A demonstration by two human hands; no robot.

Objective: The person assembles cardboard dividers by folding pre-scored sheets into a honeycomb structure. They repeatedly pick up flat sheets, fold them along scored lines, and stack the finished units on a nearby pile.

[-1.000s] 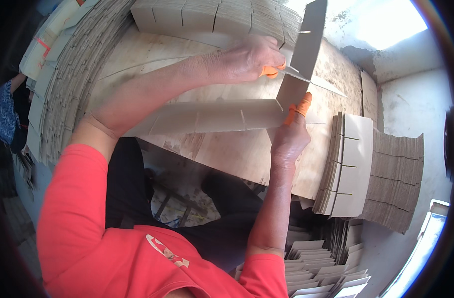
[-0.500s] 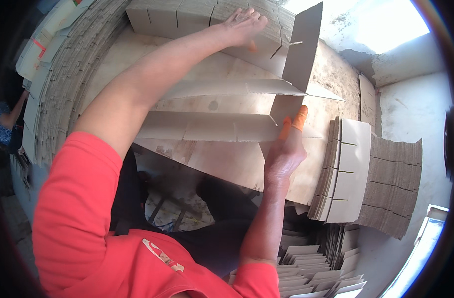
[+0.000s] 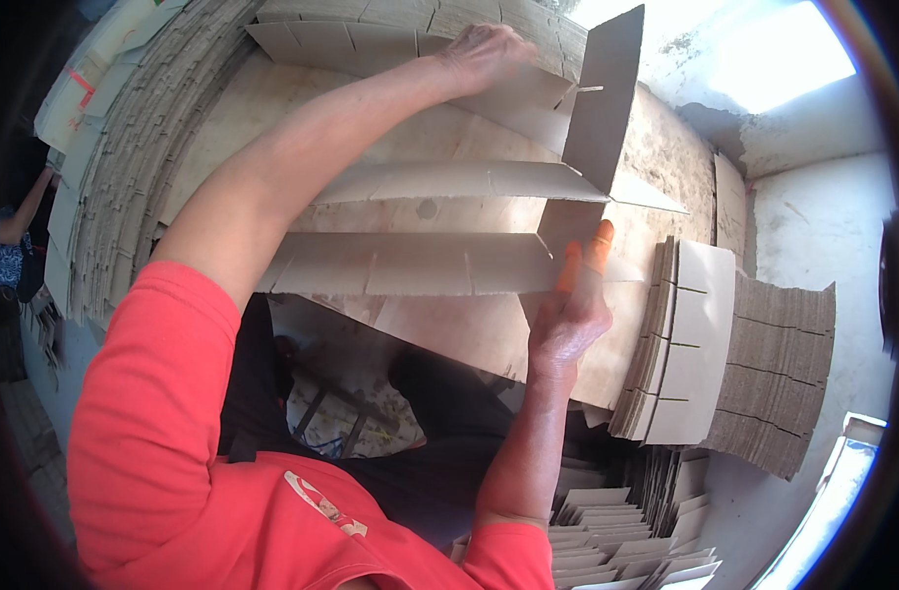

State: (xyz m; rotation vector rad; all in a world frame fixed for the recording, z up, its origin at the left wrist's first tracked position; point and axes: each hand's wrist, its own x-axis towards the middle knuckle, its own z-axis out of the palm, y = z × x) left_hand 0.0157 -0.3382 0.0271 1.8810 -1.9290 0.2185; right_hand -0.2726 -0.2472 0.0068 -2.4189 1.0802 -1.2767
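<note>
My left hand (image 3: 484,61) is closed on the top edge of a slotted cardboard strip (image 3: 390,44) at the far side of the table; its fingertips are partly hidden and a little blurred. Orange covers sit on two fingers of my right hand (image 3: 570,320). Those fingers pinch a crossing cardboard strip (image 3: 607,93) that stands on edge and runs away from me. Two long slotted strips, a middle one (image 3: 449,182) and a nearer one (image 3: 420,264), stand on edge and meet this crossing strip at its slots. The left strip's right end lies close to the crossing strip's far slot.
The wooden table (image 3: 449,329) carries a row of stacked strips (image 3: 538,29) along its back. Tall cardboard stacks (image 3: 145,147) rise on the left. Slotted pieces (image 3: 690,339) lean at the right edge, with more pieces (image 3: 607,531) below. Another person's arm (image 3: 25,218) shows far left.
My left hand has drawn a strip from the back stack slightly toward me, its right end now near the crossing strip. The joined strips and my right hand have shifted slightly down in the picture.
</note>
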